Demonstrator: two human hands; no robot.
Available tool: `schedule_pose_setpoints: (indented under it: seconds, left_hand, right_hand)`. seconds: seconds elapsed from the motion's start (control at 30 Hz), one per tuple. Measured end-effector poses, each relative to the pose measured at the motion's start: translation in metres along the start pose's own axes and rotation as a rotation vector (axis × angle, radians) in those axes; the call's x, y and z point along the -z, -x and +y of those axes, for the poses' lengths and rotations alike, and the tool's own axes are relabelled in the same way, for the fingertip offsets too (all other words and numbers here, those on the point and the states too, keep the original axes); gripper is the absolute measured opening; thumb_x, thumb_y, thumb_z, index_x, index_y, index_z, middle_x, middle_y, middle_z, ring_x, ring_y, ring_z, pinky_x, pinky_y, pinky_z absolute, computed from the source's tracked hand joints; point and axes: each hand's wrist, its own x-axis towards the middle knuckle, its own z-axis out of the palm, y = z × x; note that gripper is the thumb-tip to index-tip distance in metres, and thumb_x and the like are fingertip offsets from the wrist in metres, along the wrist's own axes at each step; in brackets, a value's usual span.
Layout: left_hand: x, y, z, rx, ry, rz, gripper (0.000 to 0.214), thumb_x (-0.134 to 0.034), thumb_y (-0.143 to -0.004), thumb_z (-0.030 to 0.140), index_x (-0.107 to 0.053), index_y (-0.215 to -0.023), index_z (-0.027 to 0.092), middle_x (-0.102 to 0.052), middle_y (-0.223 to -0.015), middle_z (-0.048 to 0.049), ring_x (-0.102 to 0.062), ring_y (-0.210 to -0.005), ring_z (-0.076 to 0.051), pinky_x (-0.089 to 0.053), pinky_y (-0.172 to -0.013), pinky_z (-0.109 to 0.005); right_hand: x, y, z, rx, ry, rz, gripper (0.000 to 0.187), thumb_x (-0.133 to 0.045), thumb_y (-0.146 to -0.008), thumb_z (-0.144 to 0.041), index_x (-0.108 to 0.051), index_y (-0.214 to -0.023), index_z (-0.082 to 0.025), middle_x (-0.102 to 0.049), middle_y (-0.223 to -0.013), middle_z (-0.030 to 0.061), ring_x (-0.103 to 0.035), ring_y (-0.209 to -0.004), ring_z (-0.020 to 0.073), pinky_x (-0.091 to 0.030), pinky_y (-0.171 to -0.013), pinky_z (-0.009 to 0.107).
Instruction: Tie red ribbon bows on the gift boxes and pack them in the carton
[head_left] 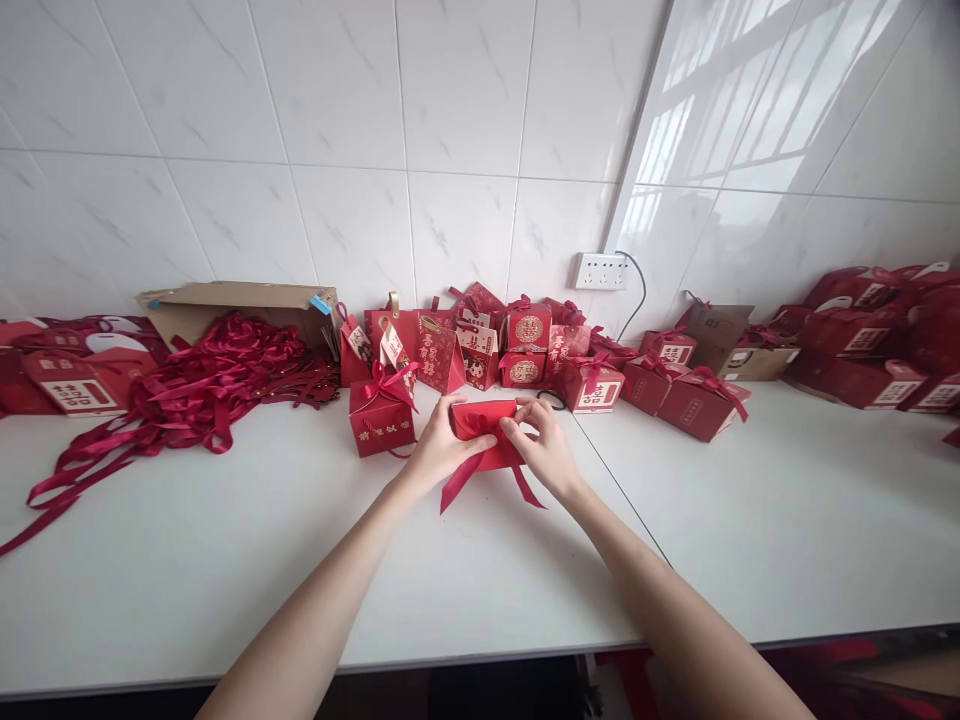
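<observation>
Between my hands is a small red gift box (489, 458) with a dark red ribbon (459, 488) whose two tails hang down its front. My left hand (444, 440) grips the box's left side, thumb lying across the front by the ribbon. At the right side, my right hand (546, 446) holds the upper corner with thumb and fingers bent. The fingers behind the box are partly hidden. Just left of my left hand stands a red box tied with a bow (381, 420), gold characters on its front.
A cardboard carton (240, 294) spills a heap of dark red ribbons (225, 375) at the left. Several decorated red boxes (529, 340) line the wall, with more red boxes (855, 340) stacked far right. A white power strip (601, 271) with a black cable hangs on the tiles.
</observation>
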Motion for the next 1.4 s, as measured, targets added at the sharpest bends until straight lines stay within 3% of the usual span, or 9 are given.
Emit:
schedule_pose_setpoints:
  seconds: [0.3, 0.57, 0.73, 0.83, 0.93, 1.03, 1.23, 1.3, 1.4]
  left_hand:
    - [0.005, 0.000, -0.004, -0.001, -0.054, -0.005, 0.081, -0.078, -0.065, 0.044, -0.037, -0.130, 0.023, -0.056, -0.126, -0.0113, -0.053, -0.120, -0.028, -0.040, -0.103, -0.042]
    - [0.018, 0.001, -0.003, -0.050, -0.188, -0.057, 0.083, -0.068, -0.075, 0.049, -0.028, -0.143, 0.023, -0.031, -0.152, -0.0123, -0.029, -0.140, -0.030, -0.028, -0.112, -0.044]
    - [0.012, 0.001, -0.005, -0.022, -0.222, -0.025, 0.085, -0.065, -0.076, 0.052, -0.025, -0.144, 0.020, -0.034, -0.150, -0.0139, -0.034, -0.137, -0.031, -0.034, -0.108, -0.042]
    - [0.012, 0.002, 0.000, -0.057, -0.419, 0.023, 0.084, -0.061, -0.078, 0.055, -0.025, -0.144, 0.018, -0.035, -0.149, -0.0155, -0.038, -0.134, -0.035, -0.039, -0.102, -0.043]
    - [0.020, 0.000, 0.006, -0.077, -0.691, 0.150, 0.071, -0.053, -0.083, 0.054, -0.034, -0.140, 0.016, -0.061, -0.123, -0.0171, -0.060, -0.108, -0.037, -0.045, -0.088, -0.043]
    - [0.031, -0.004, 0.006, -0.217, -0.855, 0.378, 0.051, -0.051, -0.085, 0.047, -0.052, -0.125, 0.014, -0.067, -0.088, -0.0120, -0.062, -0.087, -0.032, -0.044, -0.083, -0.041]
    - [0.035, -0.005, 0.001, -0.739, -0.937, 0.701, 0.021, -0.057, -0.083, 0.033, -0.069, -0.094, 0.019, -0.054, -0.091, -0.0118, -0.050, -0.087, -0.027, -0.041, -0.079, -0.039]
    - [0.031, -0.003, 0.002, -0.879, -0.908, 0.681, 0.015, -0.058, -0.083, 0.030, -0.069, -0.087, 0.020, -0.053, -0.088, -0.0088, -0.050, -0.084, -0.025, -0.040, -0.078, -0.038]
    - [0.024, 0.001, 0.004, -0.874, -0.849, 0.399, 0.020, -0.058, -0.084, 0.033, -0.065, -0.096, 0.018, -0.054, -0.088, -0.0064, -0.054, -0.080, -0.021, -0.044, -0.074, -0.033]
  right_hand:
    - [-0.003, -0.001, 0.004, -0.033, -0.029, -0.050, 0.030, -0.055, -0.079, -0.049, -0.046, -0.072, -0.021, -0.059, -0.099, 0.0079, -0.060, -0.098, 0.0223, -0.054, -0.077, 0.035]
    - [-0.002, 0.002, -0.007, -0.157, -0.156, -0.023, 0.038, -0.059, -0.075, -0.055, -0.039, -0.078, -0.023, -0.060, -0.110, 0.0090, -0.064, -0.095, 0.0221, -0.054, -0.067, 0.031]
    - [-0.004, 0.000, -0.002, -0.085, 0.008, -0.026, 0.030, -0.059, -0.075, -0.044, -0.045, -0.063, -0.021, -0.059, -0.104, 0.0104, -0.059, -0.098, 0.0210, -0.052, -0.084, 0.036]
    - [-0.005, -0.002, 0.002, -0.076, -0.011, -0.020, 0.025, -0.058, -0.075, -0.040, -0.047, -0.064, -0.021, -0.060, -0.103, 0.0096, -0.060, -0.095, 0.0195, -0.052, -0.084, 0.036]
    - [-0.005, -0.004, 0.006, -0.073, -0.032, -0.016, 0.024, -0.058, -0.075, -0.040, -0.047, -0.065, -0.021, -0.061, -0.101, 0.0092, -0.061, -0.092, 0.0194, -0.053, -0.081, 0.035]
    - [-0.006, -0.005, 0.009, -0.072, -0.034, -0.001, 0.024, -0.059, -0.073, -0.041, -0.048, -0.064, -0.021, -0.062, -0.099, 0.0091, -0.062, -0.091, 0.0207, -0.054, -0.078, 0.036]
    - [-0.007, -0.007, 0.013, -0.067, -0.033, 0.025, 0.024, -0.062, -0.072, -0.040, -0.050, -0.063, -0.021, -0.063, -0.094, 0.0073, -0.062, -0.089, 0.0213, -0.054, -0.072, 0.034]
    - [-0.007, -0.007, 0.013, -0.067, -0.033, 0.029, 0.023, -0.061, -0.072, -0.040, -0.051, -0.063, -0.021, -0.064, -0.093, 0.0073, -0.062, -0.089, 0.0214, -0.054, -0.072, 0.034]
    - [-0.007, -0.007, 0.013, -0.068, -0.028, 0.032, 0.023, -0.061, -0.071, -0.040, -0.052, -0.064, -0.021, -0.064, -0.093, 0.0075, -0.062, -0.088, 0.0217, -0.053, -0.074, 0.036]
